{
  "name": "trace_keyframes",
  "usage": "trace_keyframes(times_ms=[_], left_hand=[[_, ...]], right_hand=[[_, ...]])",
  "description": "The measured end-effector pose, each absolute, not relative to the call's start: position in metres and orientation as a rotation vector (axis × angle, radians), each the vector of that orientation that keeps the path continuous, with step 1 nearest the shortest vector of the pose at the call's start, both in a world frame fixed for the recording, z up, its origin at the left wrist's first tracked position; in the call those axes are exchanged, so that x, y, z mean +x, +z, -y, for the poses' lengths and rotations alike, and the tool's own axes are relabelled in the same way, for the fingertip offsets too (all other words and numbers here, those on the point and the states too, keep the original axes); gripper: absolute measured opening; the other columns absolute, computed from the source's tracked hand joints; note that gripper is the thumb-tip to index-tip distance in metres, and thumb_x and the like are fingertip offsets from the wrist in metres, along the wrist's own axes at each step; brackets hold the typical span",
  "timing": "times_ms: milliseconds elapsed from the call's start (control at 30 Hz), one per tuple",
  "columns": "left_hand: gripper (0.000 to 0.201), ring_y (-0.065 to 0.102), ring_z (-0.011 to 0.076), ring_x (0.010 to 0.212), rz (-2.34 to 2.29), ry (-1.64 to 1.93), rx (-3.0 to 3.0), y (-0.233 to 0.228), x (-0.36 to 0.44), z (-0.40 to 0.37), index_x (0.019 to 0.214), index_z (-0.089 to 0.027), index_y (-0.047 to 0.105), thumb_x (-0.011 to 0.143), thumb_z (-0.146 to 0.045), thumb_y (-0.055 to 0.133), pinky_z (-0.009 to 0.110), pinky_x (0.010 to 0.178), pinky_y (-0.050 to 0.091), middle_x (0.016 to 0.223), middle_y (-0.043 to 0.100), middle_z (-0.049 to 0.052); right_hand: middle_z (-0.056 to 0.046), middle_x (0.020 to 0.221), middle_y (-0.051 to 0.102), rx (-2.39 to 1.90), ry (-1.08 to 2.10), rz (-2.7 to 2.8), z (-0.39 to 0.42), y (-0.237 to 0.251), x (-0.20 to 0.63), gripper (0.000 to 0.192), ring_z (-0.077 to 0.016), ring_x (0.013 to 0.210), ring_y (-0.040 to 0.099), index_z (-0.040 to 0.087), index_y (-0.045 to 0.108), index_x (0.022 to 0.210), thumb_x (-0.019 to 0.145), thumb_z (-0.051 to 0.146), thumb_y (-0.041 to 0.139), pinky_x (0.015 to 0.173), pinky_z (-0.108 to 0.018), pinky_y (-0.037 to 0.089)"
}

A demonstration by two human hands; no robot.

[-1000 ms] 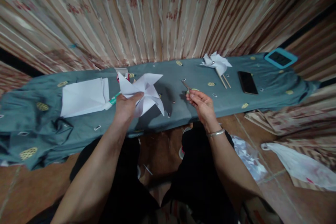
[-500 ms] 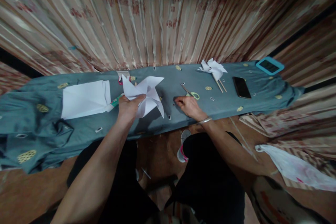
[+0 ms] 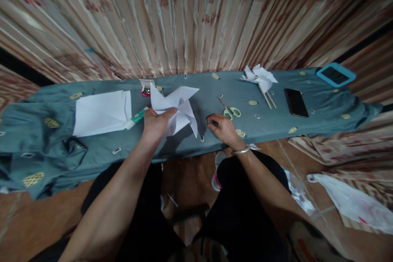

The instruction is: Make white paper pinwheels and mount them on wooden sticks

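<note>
Cloth-covered table (image 3: 46, 147), paper sheets (image 3: 102, 111), scissors (image 3: 230, 109), phone (image 3: 296, 102), finished pinwheel (image 3: 259, 77)

white paper pinwheel (image 3: 176, 108), folded, held up

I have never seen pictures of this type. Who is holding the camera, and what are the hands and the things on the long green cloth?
Nobody holds the camera: it sits on the person's head and looks forward and down, so you see that person's own two arms. No machine is there, only bare hands.

The left hand has its grip closed on a white paper pinwheel, raised a little over the green cloth. The right hand, with a bracelet on its wrist, rests on the cloth; its fingertips touch something small that I cannot make out.

On the cloth lie a stack of white paper, green-handled scissors, a second pinwheel on sticks, a dark phone and a blue-framed device. Behind hangs a striped curtain.
</note>
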State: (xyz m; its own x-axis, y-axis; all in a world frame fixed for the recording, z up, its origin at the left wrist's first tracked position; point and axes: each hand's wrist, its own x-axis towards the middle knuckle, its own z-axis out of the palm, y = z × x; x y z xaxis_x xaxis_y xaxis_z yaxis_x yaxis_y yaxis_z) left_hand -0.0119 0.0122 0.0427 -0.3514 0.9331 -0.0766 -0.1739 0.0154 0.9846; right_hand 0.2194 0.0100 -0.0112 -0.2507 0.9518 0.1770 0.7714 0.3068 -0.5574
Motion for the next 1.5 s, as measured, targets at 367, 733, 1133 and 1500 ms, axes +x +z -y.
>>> trace_keyframes(times_ms=[367, 733, 1133, 1500], left_hand=[[0.025, 0.068, 0.0220, 0.071, -1.439, 1.501, 0.813, 0.042, -0.010, -0.015, 0.069, -0.018, 0.070, 0.048, -0.018, 0.082, 0.029, 0.062, 0.054, 0.072, 0.073, 0.004], [0.018, 0.067, 0.0200, 0.067, -1.446, 1.491, 0.835, 0.042, -0.008, -0.016, 0.065, -0.017, 0.071, 0.050, -0.018, 0.081, 0.028, 0.060, 0.053, 0.072, 0.073, 0.004], [0.020, 0.067, 0.0222, 0.068, -1.474, 1.461, 0.844, 0.042, -0.012, -0.012, 0.067, -0.018, 0.071, 0.050, -0.022, 0.082, 0.030, 0.060, 0.053, 0.070, 0.073, 0.004], [0.025, 0.064, 0.0167, 0.063, -1.420, 1.487, 0.889, 0.033, -0.009, -0.014, 0.071, -0.017, 0.071, 0.049, -0.021, 0.082, 0.027, 0.062, 0.051, 0.071, 0.072, 0.002]], right_hand=[[-0.007, 0.107, 0.073, -1.472, 0.550, 2.108, -0.012, -0.010, 0.225, 0.018, -0.0216, 0.103, 0.065, 0.019, 0.072, 0.097, 0.089, 0.018, 0.056, 0.095, -0.033, 0.047], [-0.013, 0.129, 0.062, -1.460, 0.618, 2.027, -0.010, -0.015, 0.218, 0.014, -0.0248, 0.121, 0.058, 0.017, 0.073, 0.087, 0.084, 0.016, 0.059, 0.107, -0.039, 0.042], [-0.006, 0.110, 0.073, -1.505, 0.520, 2.004, -0.009, -0.007, 0.234, 0.027, -0.0212, 0.106, 0.066, 0.022, 0.073, 0.097, 0.087, 0.015, 0.049, 0.099, -0.036, 0.047], [-0.010, 0.096, 0.074, -1.673, 0.362, 2.292, -0.001, 0.007, 0.213, 0.019, -0.0232, 0.093, 0.067, 0.019, 0.072, 0.095, 0.090, 0.020, 0.054, 0.084, -0.032, 0.048]])
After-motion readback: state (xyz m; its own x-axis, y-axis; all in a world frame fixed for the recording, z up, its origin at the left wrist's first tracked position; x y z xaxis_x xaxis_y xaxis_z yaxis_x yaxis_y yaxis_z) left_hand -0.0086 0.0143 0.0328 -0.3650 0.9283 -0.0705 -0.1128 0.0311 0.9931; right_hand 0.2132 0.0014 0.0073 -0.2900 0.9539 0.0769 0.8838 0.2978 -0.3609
